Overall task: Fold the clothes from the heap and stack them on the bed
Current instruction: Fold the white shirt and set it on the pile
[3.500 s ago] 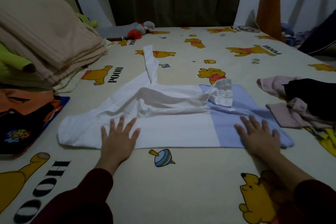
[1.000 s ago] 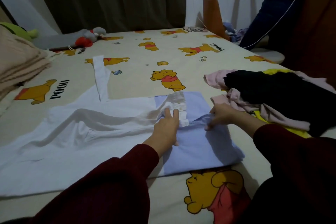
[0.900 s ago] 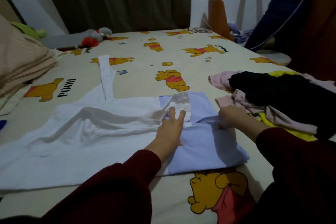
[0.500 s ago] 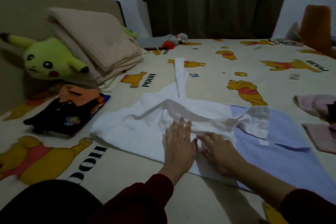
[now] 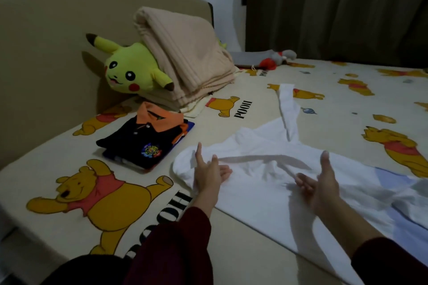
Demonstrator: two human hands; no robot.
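i read it left to right across the bed (image 5: 231, 233). towards the far left corner, by the headboard, sits one pikachu plush (image 5: 129, 71) tucked under one folded beige blanket (image 5: 185, 58). just in front of them, near the left edge, is the finished stack (image 5: 150, 143): a folded black polo with an orange collar on top and at least one more dark piece under it; i can't count deeper than that.

next comes my left hand (image 5: 207, 174). it is raised on edge over the left end of the one white-and-lilac long-sleeved shirt (image 5: 266, 196), fingers loosely spread, thumb up; whether the lower fingers already pinch cloth i cannot tell. my right hand (image 5: 323, 186) is likewise on edge, fingers relaxed and gripping nothing that i can see, over the middle of the shirt.

the relation that matters: the shirt lies flat with its long axis running from the stack side out to the right edge of the bed, white end left, lilac end right and partly out of view. both hands sit on its near half, and the left hand is the nearer to the rounded white end. one sleeve (image 5: 287, 111) points away towards the far side; the other is laid across the body between my hands. i judge the next fold takes that left end over rightwards.

one grey-and-red plush (image 5: 275, 59) lies by the curtain.
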